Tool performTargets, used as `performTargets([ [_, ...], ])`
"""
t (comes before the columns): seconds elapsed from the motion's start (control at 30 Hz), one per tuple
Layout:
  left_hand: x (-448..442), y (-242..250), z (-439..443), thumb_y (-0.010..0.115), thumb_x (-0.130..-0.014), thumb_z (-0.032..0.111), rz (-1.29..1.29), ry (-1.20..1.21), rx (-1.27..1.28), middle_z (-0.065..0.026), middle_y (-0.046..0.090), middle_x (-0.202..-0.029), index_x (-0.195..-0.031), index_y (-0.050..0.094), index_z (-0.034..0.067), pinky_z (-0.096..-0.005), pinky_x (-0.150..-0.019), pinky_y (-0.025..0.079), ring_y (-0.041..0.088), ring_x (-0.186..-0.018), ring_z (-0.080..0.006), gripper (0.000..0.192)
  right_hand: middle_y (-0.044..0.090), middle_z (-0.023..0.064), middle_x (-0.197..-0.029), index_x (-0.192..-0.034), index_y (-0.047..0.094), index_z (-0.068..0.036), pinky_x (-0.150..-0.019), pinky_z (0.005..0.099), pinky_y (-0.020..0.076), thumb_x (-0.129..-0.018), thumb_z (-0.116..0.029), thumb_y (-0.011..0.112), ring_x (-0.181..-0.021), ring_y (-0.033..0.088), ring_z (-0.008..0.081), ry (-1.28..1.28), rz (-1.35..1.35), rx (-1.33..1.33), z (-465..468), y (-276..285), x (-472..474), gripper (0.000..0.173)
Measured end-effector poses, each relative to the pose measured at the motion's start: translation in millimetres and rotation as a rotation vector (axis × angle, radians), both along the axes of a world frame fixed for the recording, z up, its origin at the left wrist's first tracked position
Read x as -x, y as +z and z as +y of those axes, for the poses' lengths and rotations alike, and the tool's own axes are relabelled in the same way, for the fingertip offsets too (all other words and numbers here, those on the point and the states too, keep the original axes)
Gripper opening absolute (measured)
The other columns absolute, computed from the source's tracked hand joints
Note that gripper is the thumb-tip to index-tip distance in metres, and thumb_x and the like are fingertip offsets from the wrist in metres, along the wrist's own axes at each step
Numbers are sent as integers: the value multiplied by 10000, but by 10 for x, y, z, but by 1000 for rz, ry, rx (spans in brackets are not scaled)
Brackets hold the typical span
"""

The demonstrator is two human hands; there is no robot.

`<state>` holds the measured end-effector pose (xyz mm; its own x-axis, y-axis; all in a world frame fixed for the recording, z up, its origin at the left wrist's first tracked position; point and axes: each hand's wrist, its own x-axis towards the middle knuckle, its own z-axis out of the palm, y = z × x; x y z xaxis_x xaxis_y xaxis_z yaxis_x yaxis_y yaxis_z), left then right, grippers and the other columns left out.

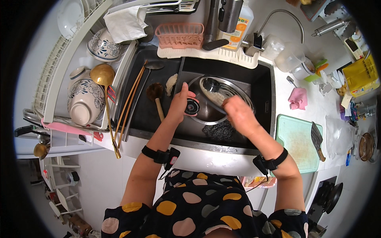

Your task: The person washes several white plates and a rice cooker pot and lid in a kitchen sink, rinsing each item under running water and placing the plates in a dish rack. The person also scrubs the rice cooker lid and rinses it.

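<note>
My left hand (180, 102) grips a small pink round piece with a black ringed disc (192, 107) on its face, above the left rim of a stainless steel bowl (205, 119). The bowl sits in the black sink (190, 131). Inside it lies a tilted, shiny metal vessel with a dark rounded piece (211, 85) and a pale fibrous scrubber (216, 97). My right hand (240, 114) is curled at the lower right of that vessel, touching its edge or the scrubber. What its fingers hold is hidden. Dark wet bits (218, 131) lie below the bowl.
Left in the sink are long chopsticks (131, 98), a long metal spoon (140, 98), a brush (155, 92) and a loofah piece (171, 84). A brass ladle (103, 78) leans on the dish rack (70, 50). A knife (317, 138) rests on the green cutting board (297, 141).
</note>
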<state>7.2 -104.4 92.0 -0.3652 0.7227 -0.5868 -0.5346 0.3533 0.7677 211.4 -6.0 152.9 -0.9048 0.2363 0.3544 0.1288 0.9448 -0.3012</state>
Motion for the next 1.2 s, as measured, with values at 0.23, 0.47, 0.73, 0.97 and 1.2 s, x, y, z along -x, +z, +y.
performTargets([
  [0.23, -53, -440, 31, 559, -873, 235, 311, -219, 69, -110, 507, -948, -960, 489, 12, -420, -526, 562, 537, -805, -210, 249, 471, 56, -851, -786, 491, -65, -700, 297, 492, -669, -71, 538, -816, 509, 217, 164, -113, -163, -100, -607, 4, 126],
  [0.47, -84, -572, 144, 526, -891, 150, 265, -329, 338, -208, 396, -1190, -1133, 406, -55, -492, -632, 566, 485, -1012, -357, 339, 464, 46, -828, -766, 501, -80, -605, 286, 502, -678, -126, 547, -788, 513, 195, 231, -217, -299, -38, -929, 70, 109],
  [0.73, -37, -557, 199, 526, -887, 135, 334, -479, 437, -238, 369, -1239, -1209, 358, -103, -487, -608, 573, 481, -1043, -404, 434, 445, 48, -810, -760, 505, -79, -501, 285, 508, -706, -149, 558, -734, 514, 196, 233, -190, -273, -86, -1212, 109, 103],
  [0.97, -30, -471, 208, 579, -841, 179, 732, -654, 521, -229, 603, -898, -916, 578, -111, -369, -488, 547, 624, -613, -336, 300, 460, 65, -865, -829, 510, -61, -537, 275, 514, -760, -192, 580, -789, 527, 205, 264, -318, -176, -97, -1334, 62, 164],
  [1.2, -70, -471, 245, 582, -797, 118, 1031, -640, 524, -188, 638, -828, -814, 628, -44, -385, -592, 527, 639, -693, -315, 170, 467, 89, -905, -859, 507, -36, -645, 326, 519, -789, -271, 587, -849, 531, 251, 283, -459, -34, -50, -1288, 43, 258],
])
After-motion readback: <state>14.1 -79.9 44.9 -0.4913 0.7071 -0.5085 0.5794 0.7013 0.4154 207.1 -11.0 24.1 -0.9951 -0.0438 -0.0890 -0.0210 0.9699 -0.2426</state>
